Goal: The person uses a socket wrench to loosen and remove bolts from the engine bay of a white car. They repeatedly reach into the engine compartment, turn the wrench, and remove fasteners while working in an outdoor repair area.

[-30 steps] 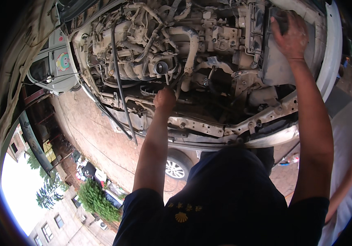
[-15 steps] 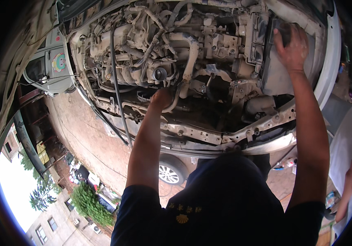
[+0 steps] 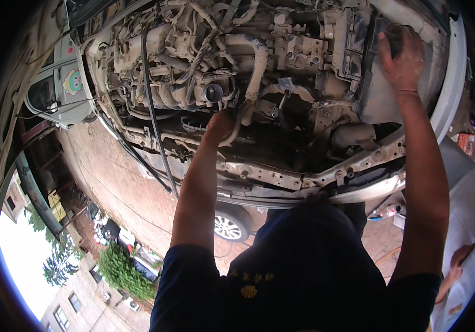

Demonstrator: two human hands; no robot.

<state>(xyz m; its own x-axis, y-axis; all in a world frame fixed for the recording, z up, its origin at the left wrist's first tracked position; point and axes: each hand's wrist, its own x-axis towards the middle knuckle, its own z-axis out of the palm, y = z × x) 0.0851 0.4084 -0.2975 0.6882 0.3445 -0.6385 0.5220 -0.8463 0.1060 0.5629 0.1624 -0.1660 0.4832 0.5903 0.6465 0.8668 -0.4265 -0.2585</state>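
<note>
A dusty car engine bay lies in front of me. My left hand [image 3: 220, 126] reaches down beside a curved hose [image 3: 257, 69], below a round open throttle inlet [image 3: 212, 93]. Its fingers are hidden among the parts, so what they hold or touch does not show. On the right, my right hand [image 3: 405, 60] rests over the upper part of a broad dark box cover [image 3: 380, 99]. Its thumb stands apart from the other fingers, with nothing visible in it.
A thin black prop rod [image 3: 152, 105] crosses the bay on the left. The metal front crossmember [image 3: 270, 180] runs under my forearms. A loose wheel [image 3: 230, 226] lies below the car's front. At the right edge is another person's hand [image 3: 458, 260].
The whole view has shifted slightly. My right hand still lies on the box cover, and my left hand stays down by the hose. The other person's arms at the right have moved lower.
</note>
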